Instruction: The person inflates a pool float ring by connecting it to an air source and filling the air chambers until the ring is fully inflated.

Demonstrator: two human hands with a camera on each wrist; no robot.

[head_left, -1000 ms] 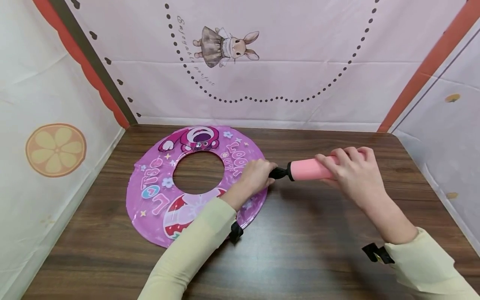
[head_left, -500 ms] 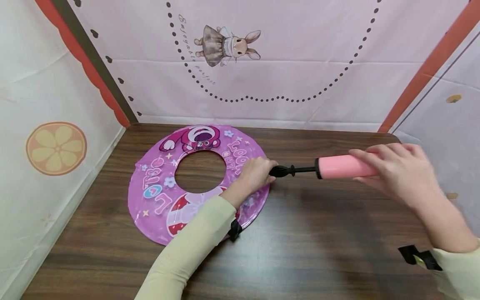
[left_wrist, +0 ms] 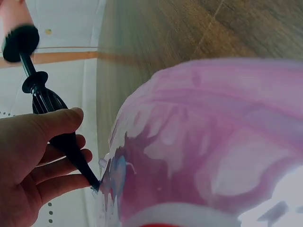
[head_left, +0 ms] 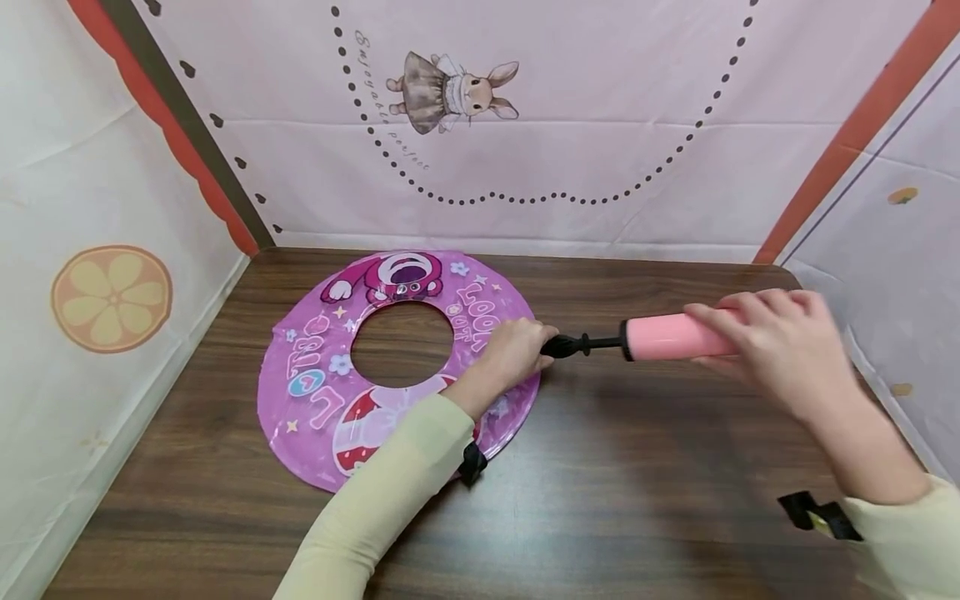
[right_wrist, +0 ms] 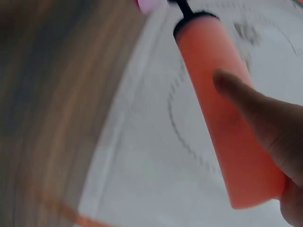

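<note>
A purple swim ring [head_left: 300, 442] printed with a bear, flowers and lettering lies on the wooden table, looking partly filled in the left wrist view. At its right edge my left hand [head_left: 513, 354] grips the black nozzle end [left_wrist: 71, 149] of a hand pump; the tip meets the ring's surface, where a clear valve partly shows. My right hand [head_left: 780, 350] holds the pump's pink barrel [head_left: 667, 337], thumb along its side in the right wrist view. Between barrel and nozzle end, a length of black rod [head_left: 604, 342] is exposed.
The brown wooden table [head_left: 585, 500] carries the ring. Pale printed cloth walls stand behind it, with a rabbit picture [head_left: 457, 93], and at the left, with an orange slice print [head_left: 112, 298]. Another cloth wall [head_left: 900, 275] rises at the right.
My right hand pulled the pink barrel rightward, baring the black rod, then moved it slightly back left. The left hand stays at the ring's edge with the nozzle end.
</note>
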